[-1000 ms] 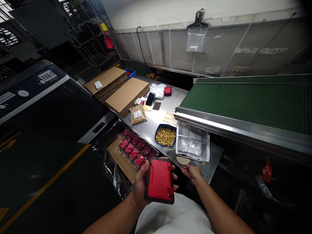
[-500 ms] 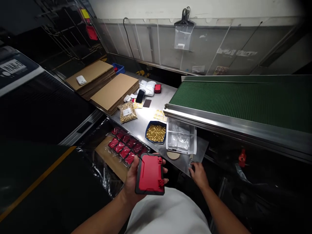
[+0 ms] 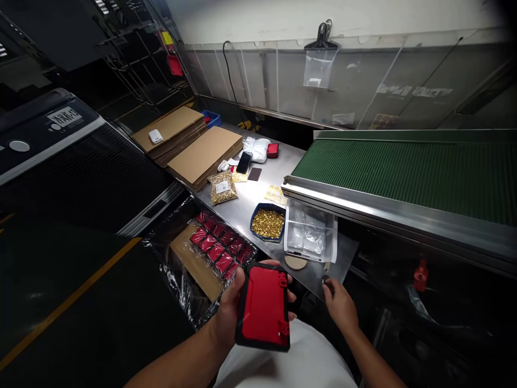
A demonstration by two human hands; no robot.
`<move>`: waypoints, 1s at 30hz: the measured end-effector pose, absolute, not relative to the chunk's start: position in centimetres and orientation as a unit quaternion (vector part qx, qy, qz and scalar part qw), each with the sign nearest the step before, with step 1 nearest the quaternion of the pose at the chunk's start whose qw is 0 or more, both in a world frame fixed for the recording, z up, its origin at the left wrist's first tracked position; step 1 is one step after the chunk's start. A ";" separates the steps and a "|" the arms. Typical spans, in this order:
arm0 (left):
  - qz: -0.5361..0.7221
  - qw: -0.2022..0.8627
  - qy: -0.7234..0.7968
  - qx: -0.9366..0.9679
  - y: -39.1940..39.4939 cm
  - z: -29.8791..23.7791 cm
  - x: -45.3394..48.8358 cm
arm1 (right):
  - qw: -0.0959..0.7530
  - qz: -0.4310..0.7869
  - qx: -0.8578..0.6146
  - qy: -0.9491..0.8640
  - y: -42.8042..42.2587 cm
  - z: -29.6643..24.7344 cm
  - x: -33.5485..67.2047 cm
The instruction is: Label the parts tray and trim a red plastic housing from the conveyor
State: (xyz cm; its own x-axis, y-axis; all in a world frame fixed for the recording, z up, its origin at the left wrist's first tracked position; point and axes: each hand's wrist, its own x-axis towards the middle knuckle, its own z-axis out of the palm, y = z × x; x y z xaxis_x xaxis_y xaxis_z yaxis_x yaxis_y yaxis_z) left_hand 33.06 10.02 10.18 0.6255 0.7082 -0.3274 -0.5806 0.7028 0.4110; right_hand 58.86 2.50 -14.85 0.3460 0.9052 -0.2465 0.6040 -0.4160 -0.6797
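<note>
A red-and-black rectangular case [image 3: 264,304] lies in my left hand [image 3: 230,302], red face up, with small raised fittings along its right side. My left thumb is on the near left edge and the fingertips show past the right edge. At the table's front right corner, my right hand [image 3: 340,307] has thumb and fingers closed around a small dark thing [image 3: 325,279], too small to name. Just beyond that hand are a round tan disc [image 3: 295,262] and a white bin [image 3: 332,245] of clear plastic bags. A blue tray [image 3: 262,240] of small gold pieces stands left of the bin.
Wrapped red cases [image 3: 216,252] fill part of an open carton at the left. Cardboard stacks [image 3: 208,152], a bag of gold pieces [image 3: 223,188] and a phone [image 3: 244,162] lie on the metal table [image 3: 242,202]. A green conveyor [image 3: 404,172] borders the right.
The whole view has shifted, so the table and both hands appear lower and further right. My left hand still holds the case, which looks slightly more tilted. My right hand stays at the table corner.
</note>
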 end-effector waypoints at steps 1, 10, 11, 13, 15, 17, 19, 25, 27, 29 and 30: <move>0.361 0.893 0.235 0.130 10.0 10.2 33.1 | 0.259 0.322 -0.778 -0.473 3.0 -13.8 58.6; 0.352 0.910 0.206 0.071 9.7 10.4 33.0 | 0.419 0.435 -0.626 -0.493 7.2 5.0 55.0; 0.351 0.911 0.205 0.068 9.7 10.5 33.0 | 0.448 0.434 -0.615 -0.483 7.3 6.9 54.5; 0.349 0.911 0.208 0.068 9.5 10.7 32.9 | 0.503 0.429 -0.608 -0.440 7.5 9.5 53.7; 0.348 0.909 0.216 0.072 9.4 10.8 32.8 | 0.536 0.434 -0.605 -0.398 7.5 10.8 53.1; 0.345 0.909 0.220 0.080 9.3 11.0 32.6 | 0.545 0.450 -0.590 -0.390 7.5 11.1 52.7; 0.338 0.910 0.222 0.087 9.3 11.2 32.5 | 0.546 0.464 -0.577 -0.393 7.4 11.1 52.4; 0.336 0.907 0.239 0.090 9.6 11.8 32.6 | 0.519 0.466 -0.595 -0.399 6.7 11.3 51.2; 0.345 0.903 0.242 0.083 9.6 11.7 32.6 | 0.511 0.449 -0.604 -0.416 6.4 11.2 50.8; 0.351 0.899 0.247 0.083 9.5 11.5 32.6 | 0.504 0.421 -0.615 -0.436 6.2 11.2 50.6; 0.352 0.898 0.249 0.086 9.5 11.4 32.6 | 0.502 0.406 -0.619 -0.447 6.1 11.1 50.5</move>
